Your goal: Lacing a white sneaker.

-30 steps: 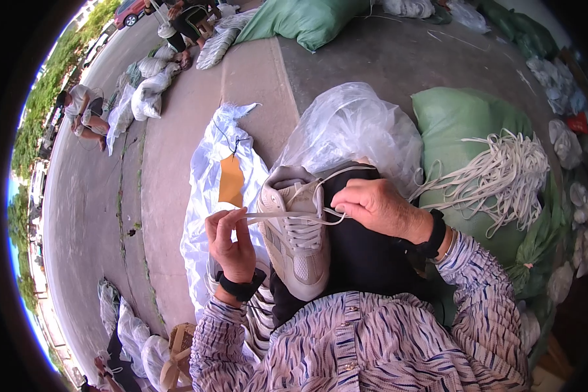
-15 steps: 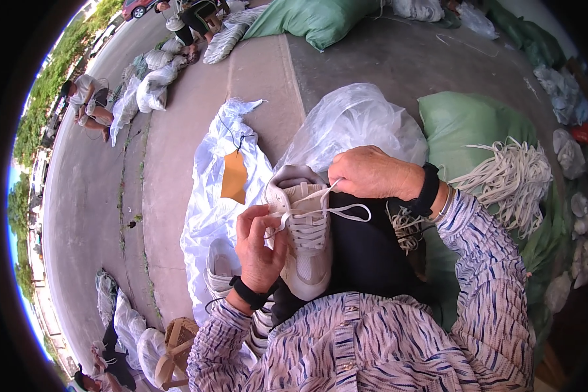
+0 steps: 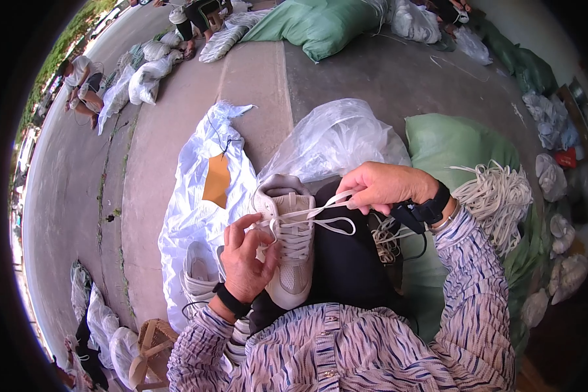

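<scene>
A beige lace-up sneaker (image 3: pixel 293 268) rests on my dark-trousered lap, its toe toward me. My right hand (image 3: pixel 392 186) is closed on the white shoelace (image 3: pixel 330 208), drawing strands out to the right of the tongue while a loop hangs below. At the sneaker's left eyelet edge, my left hand (image 3: pixel 247 258) has its fingers bent and pinched around lace near the upper; its exact grip is partly hidden. Another pale sneaker (image 3: pixel 200 266) lies left of my left hand on a white sheet (image 3: pixel 176 225).
A bundle of white laces (image 3: pixel 496 199) lies on a stuffed green sack (image 3: pixel 460 147) at my right. Clear plastic (image 3: pixel 336 140) spreads beyond the sneaker. An orange-brown card (image 3: pixel 217 181) sits on the sheet. A woven stool (image 3: pixel 155 349) stands lower left. People sit farther off among sacks.
My right hand has moved right, away from the sneaker, with the lace strands stretched longer. My left hand stays by the eyelets. The whole view has shifted slightly.
</scene>
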